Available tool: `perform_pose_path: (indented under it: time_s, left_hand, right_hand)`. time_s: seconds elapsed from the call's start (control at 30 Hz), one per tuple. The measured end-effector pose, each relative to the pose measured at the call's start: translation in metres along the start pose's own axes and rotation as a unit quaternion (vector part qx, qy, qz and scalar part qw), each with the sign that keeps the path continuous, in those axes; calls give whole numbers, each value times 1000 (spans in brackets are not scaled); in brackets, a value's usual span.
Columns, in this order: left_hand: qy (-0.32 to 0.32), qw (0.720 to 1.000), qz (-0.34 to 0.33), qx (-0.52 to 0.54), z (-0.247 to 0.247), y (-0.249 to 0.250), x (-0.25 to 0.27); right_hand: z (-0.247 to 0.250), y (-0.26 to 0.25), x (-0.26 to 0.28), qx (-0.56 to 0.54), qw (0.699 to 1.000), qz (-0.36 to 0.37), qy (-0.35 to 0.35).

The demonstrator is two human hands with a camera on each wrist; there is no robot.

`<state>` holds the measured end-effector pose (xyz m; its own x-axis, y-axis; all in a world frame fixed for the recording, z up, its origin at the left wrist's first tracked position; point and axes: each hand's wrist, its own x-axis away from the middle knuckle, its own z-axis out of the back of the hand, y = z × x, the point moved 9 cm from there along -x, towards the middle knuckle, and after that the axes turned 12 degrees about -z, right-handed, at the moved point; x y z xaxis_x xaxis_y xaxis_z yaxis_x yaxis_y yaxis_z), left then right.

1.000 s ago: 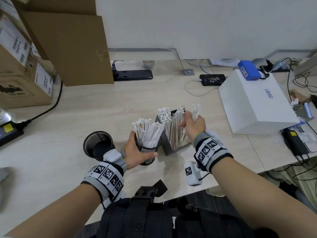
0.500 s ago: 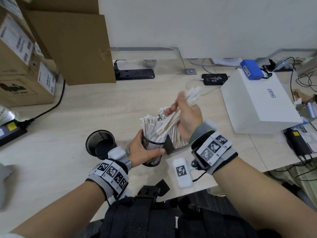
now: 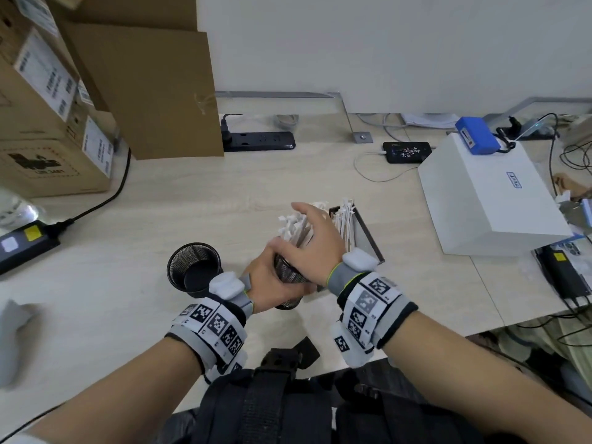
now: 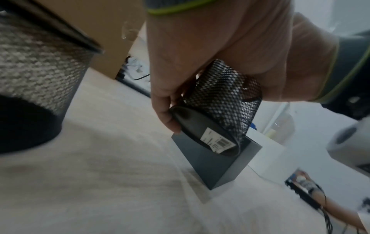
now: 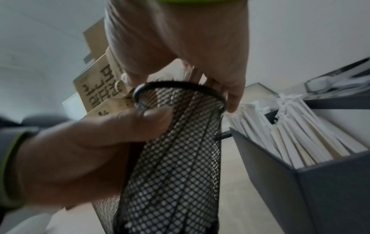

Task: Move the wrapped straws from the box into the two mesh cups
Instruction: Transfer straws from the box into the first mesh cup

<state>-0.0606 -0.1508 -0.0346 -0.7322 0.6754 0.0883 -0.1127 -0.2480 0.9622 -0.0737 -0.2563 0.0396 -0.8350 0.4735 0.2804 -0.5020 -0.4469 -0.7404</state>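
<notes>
Overall, head view: left hand (image 3: 272,283) wraps the wall of the filled cup (image 3: 288,274), which is tilted, mouth up and away from the person; right hand (image 3: 315,241) lies over the straws (image 3: 293,224) standing in it, fingers loosely bent, and whether they pinch any straw cannot be told.
Head view, straw axis: long, running from the cup base up and away, paper tips fanned beyond the rim.
Head view, box: box (image 3: 363,230) stands just right of the filled cup, nearer the right hand; its straws lean upright.
Head view, empty cup: empty cup (image 3: 194,267) stands upright just left of the left hand.
Left wrist view: fingers curl round the mesh; the filled cup's base is lifted and tipped, in front of the box (image 4: 212,164).
Right wrist view: right hand (image 5: 180,47) hangs above the filled cup's rim, fingertips at the straw bundle; the left thumb presses the mesh; box straws (image 5: 296,134) point up toward the right hand.
Judgement: the next reach goes right, to the box.
</notes>
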Motion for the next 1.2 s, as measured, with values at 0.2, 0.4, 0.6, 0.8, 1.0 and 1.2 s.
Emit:
perform_pose_path:
  time_s: [0.2,0.4,0.6,0.8,1.0,1.2]
  left_hand:
    - [6,996,-88,-19,6,28,2]
    - [-22,997,-67,-37,3,21,2]
    - [-15,998,-63,-10,2,21,-1]
    - [-32,998,-20,56,-1,6,-1]
    - [76,991,32,107,21,-21,0]
    - [100,987,55,113,30,-30,1]
  right_hand:
    - [28,0,-10,-58,991,-1,122]
    - [10,-9,-7,-30,997,10,67]
    - [24,-9,-15,-42,991,52,113]
    - [-17,-15,-14,148,981,117,-53]
    - [39,18,-31,-7,998,11,63]
    - [58,105,-44,83,962,-248,73]
